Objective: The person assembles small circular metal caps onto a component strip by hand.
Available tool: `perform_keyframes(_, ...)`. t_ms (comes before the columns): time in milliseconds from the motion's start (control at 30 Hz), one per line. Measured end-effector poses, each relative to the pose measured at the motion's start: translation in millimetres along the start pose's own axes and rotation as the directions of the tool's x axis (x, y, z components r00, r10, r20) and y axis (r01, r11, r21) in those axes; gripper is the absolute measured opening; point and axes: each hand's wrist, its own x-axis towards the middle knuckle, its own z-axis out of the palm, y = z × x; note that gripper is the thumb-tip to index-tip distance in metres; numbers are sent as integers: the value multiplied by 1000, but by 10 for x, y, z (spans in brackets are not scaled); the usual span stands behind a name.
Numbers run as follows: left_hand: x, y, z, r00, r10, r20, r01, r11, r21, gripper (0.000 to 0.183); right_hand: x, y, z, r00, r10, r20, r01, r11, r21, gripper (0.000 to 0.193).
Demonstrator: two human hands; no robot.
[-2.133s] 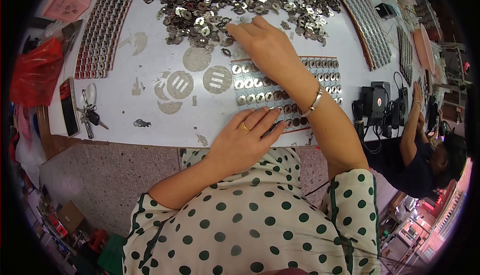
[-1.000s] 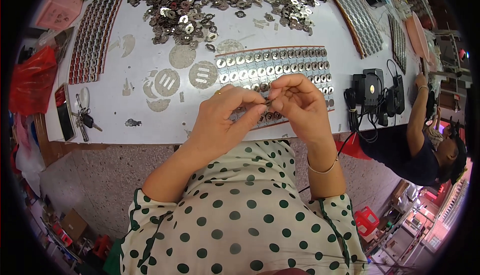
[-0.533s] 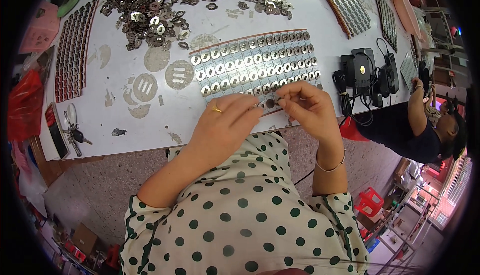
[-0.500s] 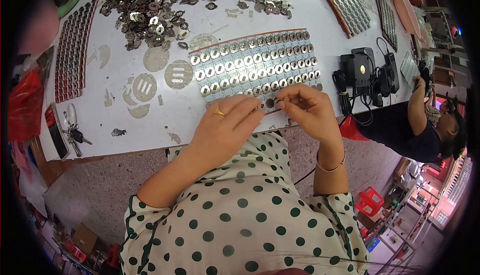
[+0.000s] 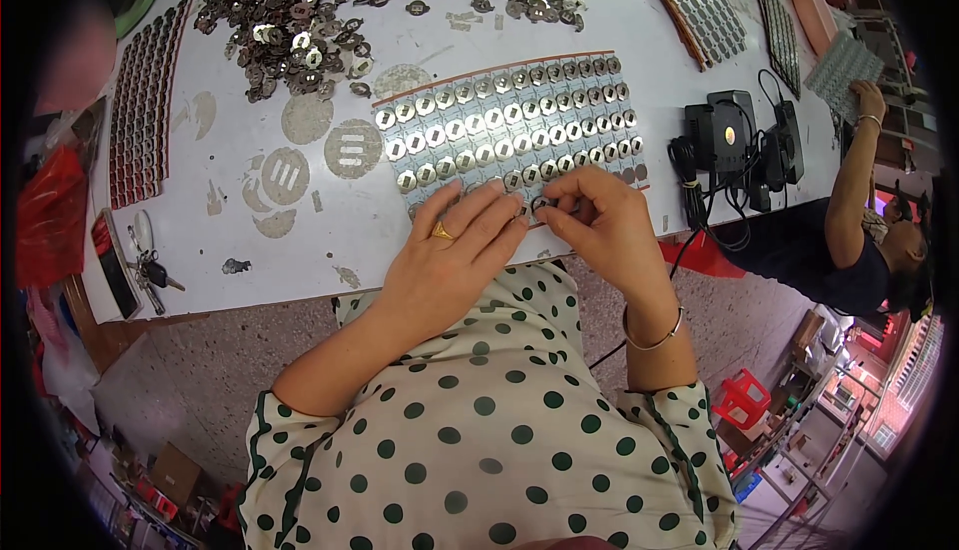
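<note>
A panel of many joined small circuit boards lies flat before me, with rows of round, shiny metal clips on it. Spread across its near left part, my left hand rests with fingers outstretched and wears a gold ring. My right hand pinches a small metal clip between thumb and forefinger at the near row, right beside the left fingertips. Fingers partly cover this clip, and the left hand hides some of the near row. Darker round spots without a shiny clip show at the row's right end.
A heap of loose metal clips lies at the far left. More filled panels stand at the left and far right. Black adapters with cables sit at the right, keys at the left. A co-worker's arm reaches over the right edge.
My left fingers have spread and flattened on the panel. My right hand has shifted slightly left and down with the clip. The panel has moved slightly. At the right, the co-worker's arm has reached farther out.
</note>
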Motion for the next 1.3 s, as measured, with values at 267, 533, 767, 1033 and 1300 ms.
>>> perform_keyframes(267,-34,-39,40,1000,-8,0,8,1000,-18,39,-61,-80,-2,972,-235,7,231,950,-208,15)
perform_keyframes(533,-17,-47,3,1000,12,-8,-12,1000,11,40,994,-336,-124,854,-472,-219,386,857,-341,14)
perform_keyframes(767,18,-41,20,999,16,-29,-16,1000,6,39,1768,-224,161,759,-650,-26,431,532,-728,25)
perform_keyframes(1033,24,-83,23,993,-54,-108,39,989,-142,36,1561,-202,33,984,-146,-106,177,890,421,26)
perform_keyframes(1300,103,-59,39,992,-22,-125,7,993,-116,31,1666,-154,125,669,-743,-21,566,527,-634,28)
